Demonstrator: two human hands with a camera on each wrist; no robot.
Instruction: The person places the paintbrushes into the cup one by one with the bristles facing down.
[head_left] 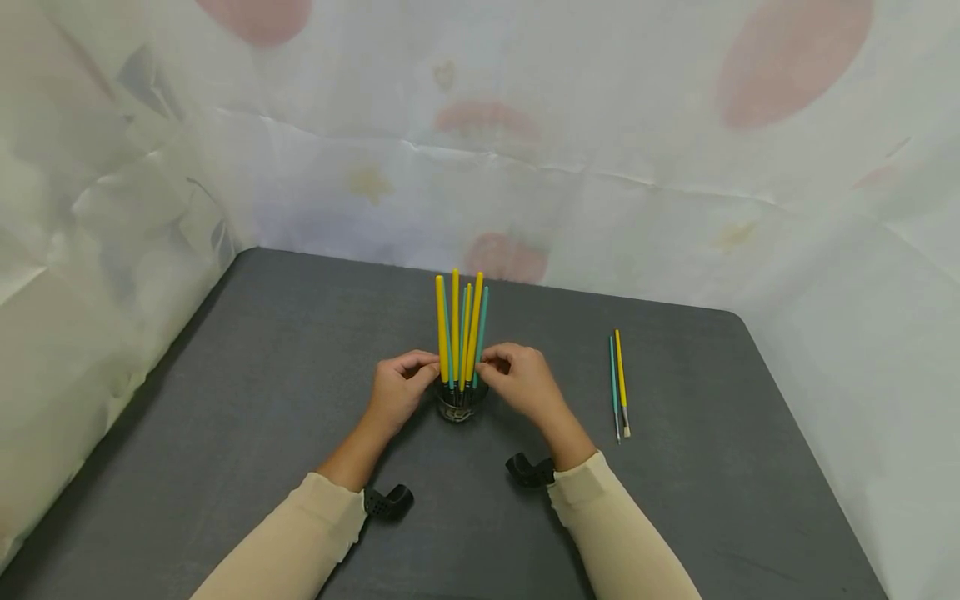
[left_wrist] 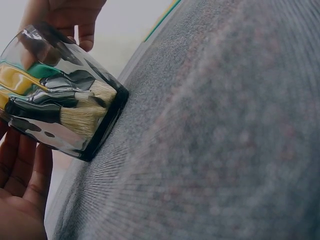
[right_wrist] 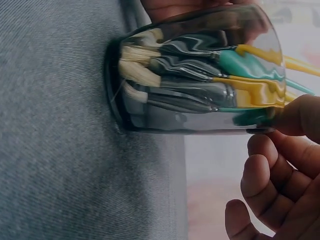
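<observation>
Head view: small clear glass point(head_left: 457, 407) stands upright mid-worktop point(head_left: 247, 392), packed with paintbrushes point(head_left: 461, 333), handles up, bristles down. Handles long, thin, yellow or teal; roughly six in the glass, four yellow and two teal as far as I can count, some overlap. Left hand point(head_left: 399, 389) just left of the glass, right hand point(head_left: 522, 382) just right of it. Both have fingertips curled in at the brush handles just above the rim; left grip looks pinched on a yellow handle, right grip pinched at the handles on its side, exact contact hard to tell.

Right wrist view: the glass has a dark thick base point(right_wrist: 116, 90); inside are pale bristles, dark metal ferrules, and yellow and teal handle starts. Right fingers point(right_wrist: 265, 175) curl near the rim.

Left wrist view: same glass, the left palm close beside it.

Two loose brushes point(head_left: 618, 385) lie side by side on the worktop, well right of the right hand: one yellow, one teal, bristles toward the person. Cream sleeves point(head_left: 300, 533) on both arms. Pale patterned cloth point(head_left: 600, 167) backs the worktop.
</observation>
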